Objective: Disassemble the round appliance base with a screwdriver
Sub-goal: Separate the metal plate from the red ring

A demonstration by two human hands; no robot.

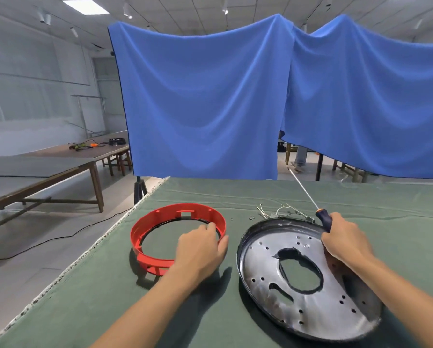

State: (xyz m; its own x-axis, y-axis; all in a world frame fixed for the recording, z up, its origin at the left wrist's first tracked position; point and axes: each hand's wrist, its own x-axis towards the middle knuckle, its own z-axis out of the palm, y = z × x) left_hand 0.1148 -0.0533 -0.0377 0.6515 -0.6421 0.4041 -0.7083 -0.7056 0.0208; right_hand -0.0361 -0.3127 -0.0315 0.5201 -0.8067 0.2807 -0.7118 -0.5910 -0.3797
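Note:
A red plastic ring (160, 217) lies on the green table cloth (110, 297). My left hand (200, 249) grips its right rim, fingers curled over the edge and thumb outside. To its right lies a round silver metal base plate (308, 285) with a dark rim, a large oval hole and several small holes. My right hand (346, 242) hovers over the plate's far right edge and holds a screwdriver (322, 218) by its dark blue and orange handle. The long shaft points up and away to the left.
Loose wires and small metal parts (283, 212) lie just behind the plate. Blue cloth (210, 109) hangs across the far edge of the table. A long wooden table (47, 169) with cables stands to the left across bare floor.

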